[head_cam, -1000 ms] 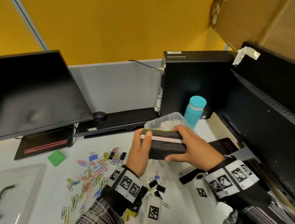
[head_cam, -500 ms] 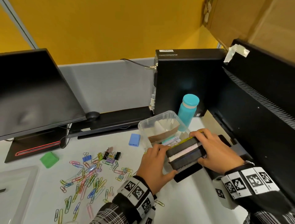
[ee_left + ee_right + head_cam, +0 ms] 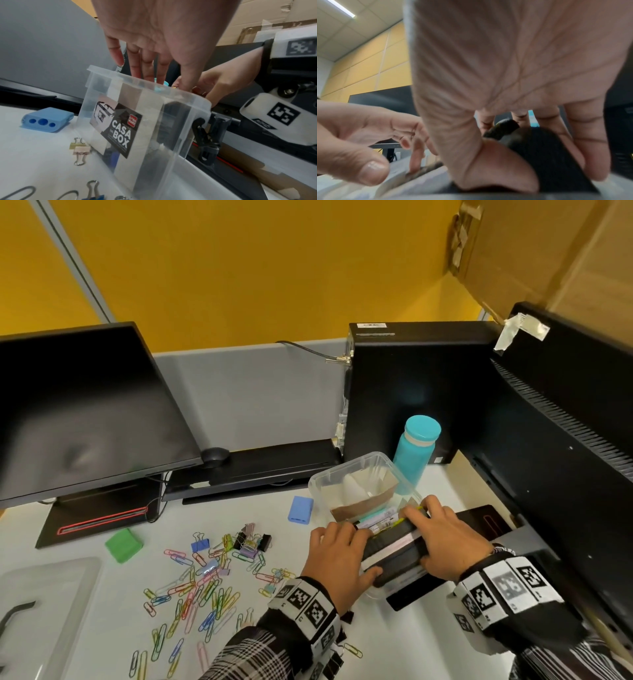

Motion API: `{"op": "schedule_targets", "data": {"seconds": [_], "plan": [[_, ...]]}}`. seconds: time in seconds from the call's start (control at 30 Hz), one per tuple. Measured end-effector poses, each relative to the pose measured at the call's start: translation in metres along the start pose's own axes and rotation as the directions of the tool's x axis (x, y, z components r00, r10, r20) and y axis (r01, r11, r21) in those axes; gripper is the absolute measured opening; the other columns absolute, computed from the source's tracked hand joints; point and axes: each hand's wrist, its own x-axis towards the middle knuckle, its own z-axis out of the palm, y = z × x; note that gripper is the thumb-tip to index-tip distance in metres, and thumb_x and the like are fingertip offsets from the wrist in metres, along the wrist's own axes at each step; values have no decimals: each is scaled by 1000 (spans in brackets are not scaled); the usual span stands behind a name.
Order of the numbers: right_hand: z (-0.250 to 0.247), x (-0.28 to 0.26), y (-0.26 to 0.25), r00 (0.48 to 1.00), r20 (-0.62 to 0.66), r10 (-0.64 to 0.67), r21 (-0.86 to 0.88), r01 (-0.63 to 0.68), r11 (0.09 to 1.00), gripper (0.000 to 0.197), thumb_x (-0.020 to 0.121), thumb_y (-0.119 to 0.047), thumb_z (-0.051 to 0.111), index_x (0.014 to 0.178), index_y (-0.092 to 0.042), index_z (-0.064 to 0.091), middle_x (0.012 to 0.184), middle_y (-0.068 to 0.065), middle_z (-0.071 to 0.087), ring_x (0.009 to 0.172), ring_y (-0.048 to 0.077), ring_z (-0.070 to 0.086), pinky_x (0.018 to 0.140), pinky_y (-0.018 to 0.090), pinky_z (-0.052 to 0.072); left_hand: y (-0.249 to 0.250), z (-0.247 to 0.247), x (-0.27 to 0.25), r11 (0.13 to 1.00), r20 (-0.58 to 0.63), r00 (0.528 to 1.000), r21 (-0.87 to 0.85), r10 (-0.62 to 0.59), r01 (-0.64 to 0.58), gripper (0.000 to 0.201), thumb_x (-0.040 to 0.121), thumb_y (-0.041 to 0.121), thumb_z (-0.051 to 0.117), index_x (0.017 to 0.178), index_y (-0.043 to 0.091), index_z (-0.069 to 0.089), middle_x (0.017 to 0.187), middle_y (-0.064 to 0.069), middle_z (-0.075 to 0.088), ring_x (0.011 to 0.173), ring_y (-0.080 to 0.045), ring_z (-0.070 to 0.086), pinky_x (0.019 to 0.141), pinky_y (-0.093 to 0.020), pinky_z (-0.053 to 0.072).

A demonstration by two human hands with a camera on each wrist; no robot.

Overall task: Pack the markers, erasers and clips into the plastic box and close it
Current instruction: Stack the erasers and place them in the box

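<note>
**At the box rim: stacked erasers held by both hands**

At the near end of the clear plastic box (image 3: 352,470), I hold a stack of black felt erasers (image 3: 394,549) between both hands. My left hand (image 3: 337,556) grips the stack's left end, thumb curled under it and fingers over the top. My right hand (image 3: 448,542) clamps the right end, fingers curled over the far edge and thumb against the near side. The stack sits tilted across the box opening, partly below the rim.

Inside the box, cardboard packaging (image 3: 363,501) fills the far part and crowds the space beside the erasers. A teal bottle (image 3: 414,453) stands just behind the box. A blue sharpener (image 3: 300,509) lies just left of it. Paper clips and binder clips (image 3: 205,573) lie scattered over the desk (image 3: 102,628) to the left, with a green block (image 3: 124,544) beyond them.
</note>
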Motion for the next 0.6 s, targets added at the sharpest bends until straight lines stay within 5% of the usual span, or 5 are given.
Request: {"op": "schedule_targets", "data": {"seconds": [0.07,0.23,0.37,0.47,0.6], "plan": [[5,2,-2,1000,22,3,15,-4,1000,64,78,-21,57,132,-33,25,128,3,23,117,25,37,97,39,44,3,3,-2,999,16,999,-15,32,-32,60,79,59,22,122,28,48,117,5,59,116,-22,46,99,-42,26],[17,10,-5,998,57,32,45,-35,998,57,85,-18,46,138,-23,26,129,7,29,119,27,39,101,39,41,13,16,-10,996,13,998,66,64,-65,37,83,46,37,73,31,69,78,19,68,95,-13,63,91,-40,26],[23,14,-5,994,80,76,129,-86,988,46,88,-19,42,132,-14,30,131,12,40,116,29,48,98,38,42,12,17,-12,991,-2,994,76,111,-110,37,83,43,37,71,29,70,76,17,68,96,-15,63,95,-43,25],[23,15,-3,992,70,105,163,-115,980,41,90,-20,42,129,-11,32,118,14,55,100,27,56,84,32,45,12,14,-12,990,15,994,82,111,-112,37,83,42,39,71,27,71,79,16,69,100,-17,62,99,-46,22],[17,13,2,990,-18,143,84,-141,986,31,91,-26,41,118,-12,48,108,13,62,92,27,61,75,31,49,11,2,-9,991,3,993,49,122,-122,40,86,39,36,90,23,72,106,8,69,125,-23,47,108,-51,2]]}}
